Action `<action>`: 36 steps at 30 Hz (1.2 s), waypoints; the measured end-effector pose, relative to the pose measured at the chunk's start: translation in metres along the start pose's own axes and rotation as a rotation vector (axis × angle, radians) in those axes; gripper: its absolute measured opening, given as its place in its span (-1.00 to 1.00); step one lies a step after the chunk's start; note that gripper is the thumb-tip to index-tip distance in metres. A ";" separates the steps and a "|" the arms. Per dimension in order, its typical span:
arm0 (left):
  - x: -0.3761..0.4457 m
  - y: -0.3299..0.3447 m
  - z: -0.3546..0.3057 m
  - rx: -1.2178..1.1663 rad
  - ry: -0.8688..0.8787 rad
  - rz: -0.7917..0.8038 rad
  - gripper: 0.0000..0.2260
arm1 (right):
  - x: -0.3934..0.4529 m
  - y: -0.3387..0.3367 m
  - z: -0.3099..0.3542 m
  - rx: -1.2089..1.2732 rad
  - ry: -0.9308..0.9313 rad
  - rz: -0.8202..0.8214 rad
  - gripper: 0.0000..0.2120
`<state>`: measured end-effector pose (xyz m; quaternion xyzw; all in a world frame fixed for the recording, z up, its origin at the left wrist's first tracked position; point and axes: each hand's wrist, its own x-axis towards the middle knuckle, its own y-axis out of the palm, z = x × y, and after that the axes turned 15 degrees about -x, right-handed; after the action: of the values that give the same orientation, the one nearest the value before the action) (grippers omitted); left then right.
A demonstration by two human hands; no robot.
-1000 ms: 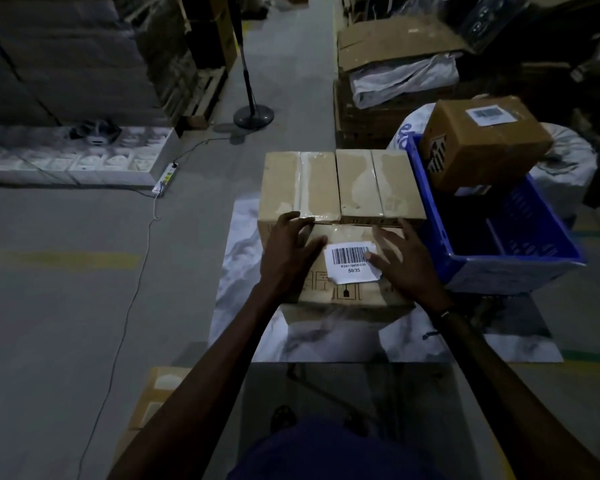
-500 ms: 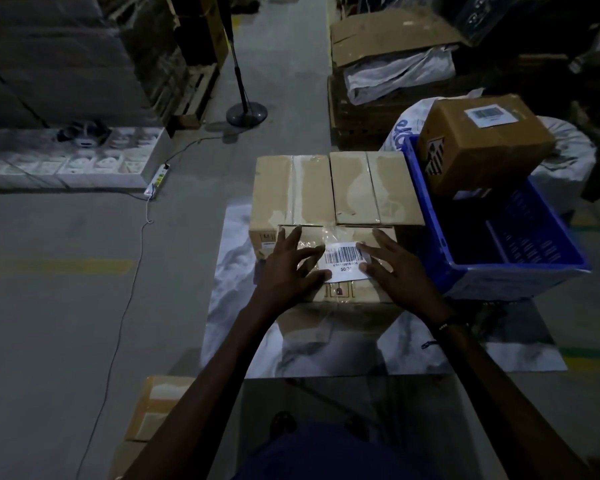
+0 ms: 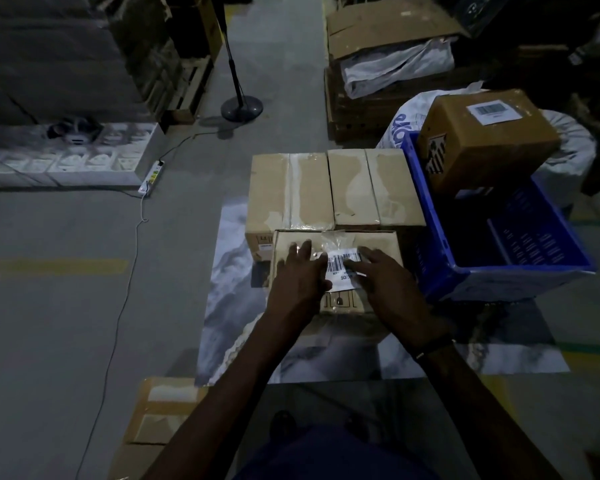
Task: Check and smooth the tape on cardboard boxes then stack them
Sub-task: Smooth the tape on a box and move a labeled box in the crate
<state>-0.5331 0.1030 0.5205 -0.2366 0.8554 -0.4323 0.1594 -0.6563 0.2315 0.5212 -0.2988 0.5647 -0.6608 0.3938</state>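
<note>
Head view: flattened carton [image 3: 160, 410] seen on floor at near left. Left hand [image 3: 300, 277] and right hand [image 3: 387, 284] laid flat on top of small taped box [image 3: 336, 271], fingers straight, nothing gripped; barcode label [image 3: 342, 268] partly covered between them. Box set on marbled sheet [image 3: 229, 271], near its middle. Two taped boxes [image 3: 333, 188] placed just behind, side by side, touching. Blue crate [image 3: 426, 216] at sheet's right edge; labelled brown box [image 3: 485, 140] tilted on crate's far rim. Fan stand [image 3: 241, 107] farther back.

Both hands [image 3: 343, 282] have slid closer together over the barcode label [image 3: 342, 266].
</note>
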 end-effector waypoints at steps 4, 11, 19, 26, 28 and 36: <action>-0.005 -0.002 0.006 -0.150 0.047 -0.005 -0.67 | 0.000 -0.006 -0.006 0.031 -0.039 0.008 -0.61; -0.012 -0.003 0.018 -0.349 0.027 0.057 -0.61 | 0.003 0.000 -0.026 -0.041 -0.098 0.179 -0.39; -0.007 0.010 -0.004 -0.124 -0.022 0.055 -0.66 | -0.004 -0.002 -0.003 -0.037 -0.037 0.078 -0.55; -0.022 0.014 0.003 -0.244 0.119 -0.078 -0.80 | -0.015 0.005 -0.013 0.181 -0.029 -0.025 -0.66; -0.036 0.007 0.012 -0.315 0.149 -0.098 -0.78 | -0.024 0.004 -0.018 0.223 -0.029 -0.092 -0.74; -0.084 0.010 0.059 -0.318 0.115 -0.234 -0.58 | -0.060 0.020 -0.037 0.179 0.053 -0.185 -0.63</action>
<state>-0.4367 0.1142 0.4843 -0.3316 0.8872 -0.3200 0.0197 -0.6526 0.3010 0.4979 -0.2958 0.4838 -0.7498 0.3410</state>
